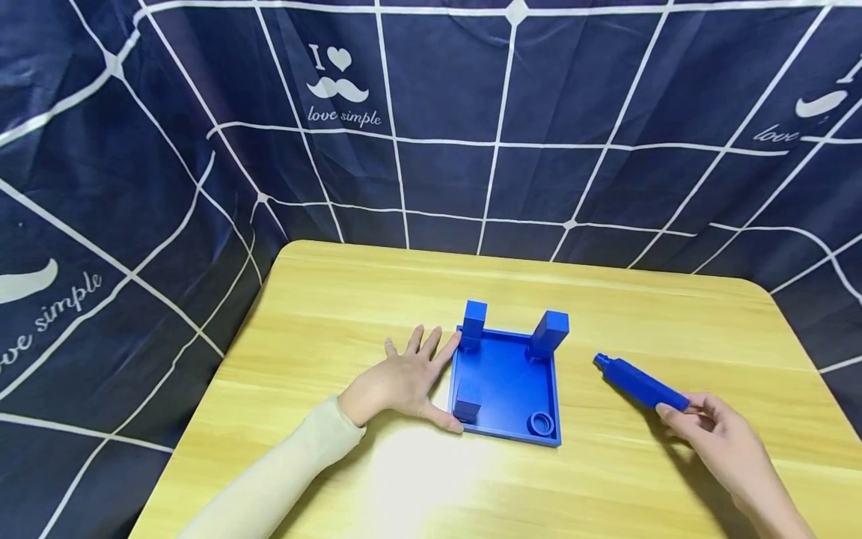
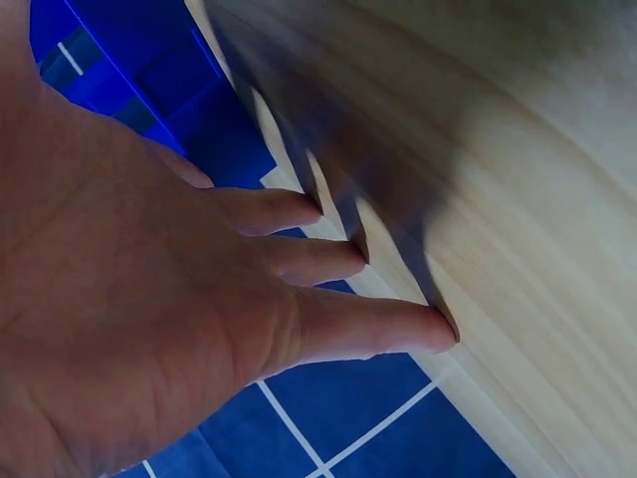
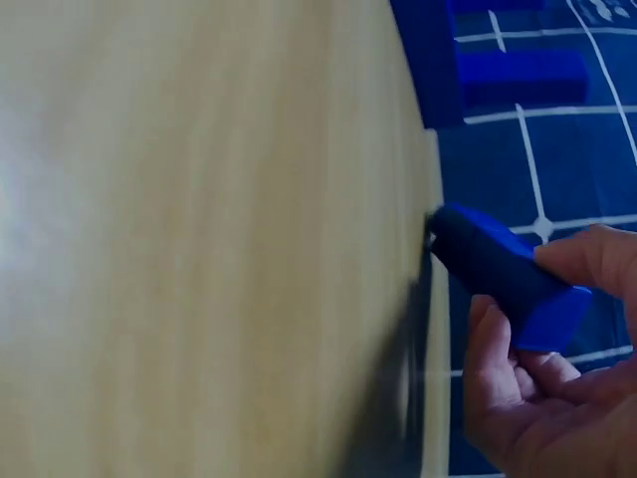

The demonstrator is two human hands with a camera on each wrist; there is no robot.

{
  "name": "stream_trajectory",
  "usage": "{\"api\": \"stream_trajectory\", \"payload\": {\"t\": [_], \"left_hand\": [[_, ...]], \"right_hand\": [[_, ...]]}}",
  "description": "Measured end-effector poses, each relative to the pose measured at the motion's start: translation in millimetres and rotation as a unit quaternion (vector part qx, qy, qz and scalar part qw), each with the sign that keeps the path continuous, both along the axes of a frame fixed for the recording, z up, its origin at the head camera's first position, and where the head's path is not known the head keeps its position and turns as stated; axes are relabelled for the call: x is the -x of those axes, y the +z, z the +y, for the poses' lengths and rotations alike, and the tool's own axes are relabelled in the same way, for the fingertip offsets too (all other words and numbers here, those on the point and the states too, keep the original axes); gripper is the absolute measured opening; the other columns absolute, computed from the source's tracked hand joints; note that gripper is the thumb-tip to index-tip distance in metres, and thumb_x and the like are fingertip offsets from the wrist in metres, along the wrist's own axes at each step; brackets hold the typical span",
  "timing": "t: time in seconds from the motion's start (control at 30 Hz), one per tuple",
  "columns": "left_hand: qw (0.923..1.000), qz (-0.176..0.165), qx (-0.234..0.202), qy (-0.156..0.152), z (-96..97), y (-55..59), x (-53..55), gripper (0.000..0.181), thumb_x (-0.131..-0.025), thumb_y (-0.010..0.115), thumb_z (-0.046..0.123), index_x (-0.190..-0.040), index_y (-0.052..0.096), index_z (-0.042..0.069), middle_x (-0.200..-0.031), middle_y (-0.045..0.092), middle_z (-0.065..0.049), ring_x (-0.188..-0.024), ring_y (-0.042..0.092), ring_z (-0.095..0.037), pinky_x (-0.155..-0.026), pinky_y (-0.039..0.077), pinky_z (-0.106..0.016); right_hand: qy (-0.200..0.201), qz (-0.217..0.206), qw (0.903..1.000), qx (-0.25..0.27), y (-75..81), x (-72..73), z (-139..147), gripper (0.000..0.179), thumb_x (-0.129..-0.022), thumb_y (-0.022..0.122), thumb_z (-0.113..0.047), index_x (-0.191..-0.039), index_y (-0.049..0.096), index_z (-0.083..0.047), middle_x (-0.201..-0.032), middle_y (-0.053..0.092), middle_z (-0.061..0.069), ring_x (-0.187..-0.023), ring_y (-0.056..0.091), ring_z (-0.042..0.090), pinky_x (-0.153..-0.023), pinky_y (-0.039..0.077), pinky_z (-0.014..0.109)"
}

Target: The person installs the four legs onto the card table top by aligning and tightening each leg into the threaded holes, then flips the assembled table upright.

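Note:
A blue square panel (image 1: 506, 385) with a raised rim lies on the table. Blue square legs stand at three of its corners: back left (image 1: 474, 322), back right (image 1: 551, 333) and front left (image 1: 468, 401). At the front right corner is a bare round socket (image 1: 541, 424). My left hand (image 1: 407, 382) is spread flat-fingered along the panel's left side, its thumb and index fingertip at the edge. To the right of the panel, my right hand (image 1: 723, 442) pinches a loose blue leg (image 1: 641, 383) by its square end. That leg's narrower, threaded-looking end points toward the panel, apart from it.
The light wooden table (image 1: 337, 299) has rounded far corners. Dark blue cloth (image 1: 444, 180) with white lines hangs behind it and along the left side. Bright glare lies on the tabletop in front of the panel.

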State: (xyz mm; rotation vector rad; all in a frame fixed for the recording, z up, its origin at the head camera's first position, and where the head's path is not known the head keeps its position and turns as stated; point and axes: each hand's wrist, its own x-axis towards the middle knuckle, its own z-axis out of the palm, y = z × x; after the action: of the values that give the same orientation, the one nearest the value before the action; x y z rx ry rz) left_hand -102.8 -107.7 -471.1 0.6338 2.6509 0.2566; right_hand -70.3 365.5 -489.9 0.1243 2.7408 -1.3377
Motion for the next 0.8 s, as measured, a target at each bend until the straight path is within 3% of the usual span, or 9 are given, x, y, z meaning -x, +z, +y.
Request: {"api": "stream_trajectory", "payload": {"t": [0.07, 0.13, 0.23, 0.3, 0.43, 0.6, 0.8], "left_hand": [[1.0000, 0.002, -0.003, -0.002, 0.4, 0.2, 0.5, 0.147, -0.075, 0.075, 0.091, -0.177, -0.005, 0.024, -0.181, 0.004, -0.020, -0.163, 0.004, -0.052, -0.109, 0.019, -0.091], [1.0000, 0.003, -0.005, -0.002, 0.6, 0.1, 1.1, 0.146, -0.075, 0.075, 0.092, -0.177, -0.005, 0.024, -0.181, 0.005, -0.020, -0.163, 0.004, -0.052, -0.109, 0.018, -0.091], [1.0000, 0.000, -0.005, -0.002, 0.3, 1.2, 1.0, 0.146, -0.075, 0.075, 0.091, -0.177, -0.005, 0.024, -0.181, 0.004, -0.020, -0.163, 0.003, -0.052, -0.109, 0.017, -0.091], [1.0000, -0.001, -0.006, -0.002, 0.1, 1.4, 0.9, 0.146, -0.075, 0.075, 0.091, -0.177, -0.005, 0.024, -0.181, 0.004, -0.020, -0.163, 0.003, -0.052, -0.109, 0.017, -0.091], [1.0000, -0.003, -0.008, -0.003, 0.2, 1.3, 0.8, 0.146, -0.075, 0.075, 0.091, -0.177, -0.004, 0.024, -0.181, 0.004, -0.020, -0.163, 0.002, -0.052, -0.109, 0.016, -0.091], [1.0000, -0.007, -0.005, -0.003, 0.1, 2.7, 0.2, 0.145, -0.076, 0.075, 0.091, -0.177, -0.005, 0.024, -0.181, 0.004, -0.020, -0.163, 0.002, -0.052, -0.110, 0.016, -0.091], [1.0000, -0.007, -0.006, -0.001, -0.8, 4.3, 0.2, 0.145, -0.076, 0.075, 0.090, -0.177, -0.004, 0.024, -0.181, 0.005, -0.020, -0.163, 0.003, -0.051, -0.110, 0.016, -0.090]], "right_hand": [[-0.009, 0.007, 0.9967, 0.081, 0.6, 1.3, 5, 0.017, -0.108, 0.073, -0.016, -0.113, 0.063, -0.002, -0.089, 0.077, -0.009, -0.080, 0.072, 0.002, -0.071, 0.055, 0.015], [-0.012, 0.025, 0.9844, 0.174, 0.3, 3.1, 8, 0.009, -0.109, 0.069, -0.007, -0.110, 0.060, -0.005, -0.093, 0.078, -0.010, -0.083, 0.075, 0.002, -0.074, 0.058, 0.015], [-0.003, 0.068, 0.9486, 0.309, -1.3, 5.1, 8, 0.013, -0.109, 0.061, 0.005, -0.113, 0.057, -0.007, -0.099, 0.079, -0.004, -0.087, 0.079, 0.007, -0.078, 0.060, 0.019], [-0.002, 0.102, 0.9238, 0.369, -2.5, 5.8, 6, 0.016, -0.109, 0.055, 0.010, -0.115, 0.056, -0.005, -0.102, 0.079, 0.000, -0.087, 0.080, 0.011, -0.080, 0.061, 0.022], [-0.016, 0.152, 0.8872, 0.435, -2.9, 5.8, 5, 0.020, -0.110, 0.049, 0.013, -0.118, 0.058, -0.003, -0.104, 0.080, 0.005, -0.089, 0.080, 0.013, -0.080, 0.061, 0.023], [-0.032, 0.148, 0.8391, 0.523, 0.1, 8.1, 5, 0.018, -0.112, 0.045, 0.009, -0.117, 0.061, 0.001, -0.100, 0.079, 0.012, -0.086, 0.079, 0.017, -0.078, 0.062, 0.026], [-0.061, 0.118, 0.8040, 0.580, 3.8, 11.7, 0, 0.020, -0.112, 0.048, 0.007, -0.105, 0.067, 0.003, -0.093, 0.079, 0.015, -0.078, 0.078, 0.020, -0.072, 0.063, 0.030]]}}
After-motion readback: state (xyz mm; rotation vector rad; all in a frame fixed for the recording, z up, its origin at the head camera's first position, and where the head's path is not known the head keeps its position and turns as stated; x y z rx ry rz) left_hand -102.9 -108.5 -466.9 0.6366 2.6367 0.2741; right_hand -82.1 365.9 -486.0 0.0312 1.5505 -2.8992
